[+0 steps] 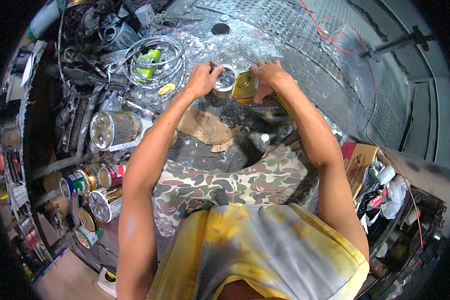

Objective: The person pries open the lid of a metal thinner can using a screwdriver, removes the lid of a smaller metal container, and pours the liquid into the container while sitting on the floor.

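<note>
Near the middle of the floor, my left hand (203, 80) is closed on the side and rim of a round open can (225, 79) with a shiny metal rim. Its contents look greyish and are hard to make out. My right hand (270, 78) grips a rectangular yellow metal tin (242, 87) with a dark printed side. The tin is tilted, its top toward the round can and close beside it. No stream of liquid can be made out between them. Below lies a crumpled brown paper (205, 129), with a small white cap (265, 137) to its right.
A round black lid (220, 29) lies beyond the can. To the left are a coiled grey cable (177, 52), a green container (147, 65) and several paint cans (102, 131). A red hose (355, 37) and a cardboard box (357, 167) are at right.
</note>
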A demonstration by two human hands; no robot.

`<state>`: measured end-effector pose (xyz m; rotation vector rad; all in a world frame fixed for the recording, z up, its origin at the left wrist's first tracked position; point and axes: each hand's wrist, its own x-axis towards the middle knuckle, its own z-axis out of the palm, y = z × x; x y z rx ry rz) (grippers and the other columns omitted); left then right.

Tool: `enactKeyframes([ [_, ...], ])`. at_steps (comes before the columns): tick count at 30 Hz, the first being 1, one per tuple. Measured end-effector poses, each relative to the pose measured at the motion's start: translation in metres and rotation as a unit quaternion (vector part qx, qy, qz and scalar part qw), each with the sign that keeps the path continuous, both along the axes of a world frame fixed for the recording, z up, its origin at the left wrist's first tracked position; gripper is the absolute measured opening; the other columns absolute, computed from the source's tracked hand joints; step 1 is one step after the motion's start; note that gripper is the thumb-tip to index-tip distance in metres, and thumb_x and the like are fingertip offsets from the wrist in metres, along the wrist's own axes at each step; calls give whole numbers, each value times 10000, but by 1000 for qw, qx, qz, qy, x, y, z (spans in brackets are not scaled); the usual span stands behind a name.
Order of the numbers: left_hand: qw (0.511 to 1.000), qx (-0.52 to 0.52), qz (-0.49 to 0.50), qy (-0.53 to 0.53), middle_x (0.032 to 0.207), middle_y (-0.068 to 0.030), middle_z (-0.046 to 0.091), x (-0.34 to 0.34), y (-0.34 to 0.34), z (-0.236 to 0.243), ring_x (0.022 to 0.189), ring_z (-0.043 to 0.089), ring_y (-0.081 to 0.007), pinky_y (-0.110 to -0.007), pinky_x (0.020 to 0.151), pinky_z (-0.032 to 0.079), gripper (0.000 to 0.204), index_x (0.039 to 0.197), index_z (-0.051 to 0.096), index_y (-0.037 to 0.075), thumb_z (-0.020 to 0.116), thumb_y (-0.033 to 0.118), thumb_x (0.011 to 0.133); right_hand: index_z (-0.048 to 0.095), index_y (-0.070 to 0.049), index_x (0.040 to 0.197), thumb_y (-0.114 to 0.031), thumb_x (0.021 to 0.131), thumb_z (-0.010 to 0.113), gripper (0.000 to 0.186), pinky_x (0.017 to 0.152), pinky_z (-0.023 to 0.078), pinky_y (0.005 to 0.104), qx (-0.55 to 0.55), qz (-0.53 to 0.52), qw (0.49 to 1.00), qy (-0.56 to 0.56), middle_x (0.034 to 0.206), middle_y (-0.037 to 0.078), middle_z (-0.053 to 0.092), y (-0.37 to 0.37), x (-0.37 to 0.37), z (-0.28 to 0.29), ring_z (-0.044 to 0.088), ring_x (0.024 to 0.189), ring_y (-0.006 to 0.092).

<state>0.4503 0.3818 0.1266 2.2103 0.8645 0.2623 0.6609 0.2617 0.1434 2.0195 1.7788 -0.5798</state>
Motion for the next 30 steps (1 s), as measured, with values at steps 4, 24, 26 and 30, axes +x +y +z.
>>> enactKeyframes([
  [4, 999, 31, 11, -10, 923, -257, 715, 2, -5, 0, 932, 689, -430, -486, 820, 518, 356, 1093, 730, 8, 583, 321, 1008, 548, -168, 1422, -594, 409, 953, 1171, 1050, 412, 610, 43, 8, 999, 0, 1403, 117, 576, -3, 11, -21, 531, 1328, 356],
  [24, 992, 77, 94, -15, 887, -274, 708, -2, 13, -23, 935, 690, -441, -495, 822, 527, 375, 1053, 746, 22, 582, 355, 999, 413, -171, 1531, -390, 472, 957, 1211, 1092, 388, 661, -28, -6, 999, 26, 1516, 195, 464, -16, -4, 42, 427, 1417, 411],
  [26, 994, 52, 86, -38, 933, -277, 708, 3, 7, -7, 956, 680, -456, -512, 847, 525, 364, 1044, 749, 24, 591, 348, 995, 410, -166, 1531, -384, 459, 957, 1223, 1094, 398, 648, -13, -11, 999, 34, 1522, 211, 457, -28, 8, 46, 420, 1423, 419],
  [30, 996, 64, 63, -12, 953, -287, 699, 3, 6, 9, 951, 663, -483, -541, 850, 519, 366, 1021, 734, 3, 570, 329, 1000, 418, -166, 1523, -351, 450, 968, 1220, 1103, 442, 540, 85, -24, 991, 98, 1437, 220, 528, -44, 45, 43, 491, 1358, 417],
])
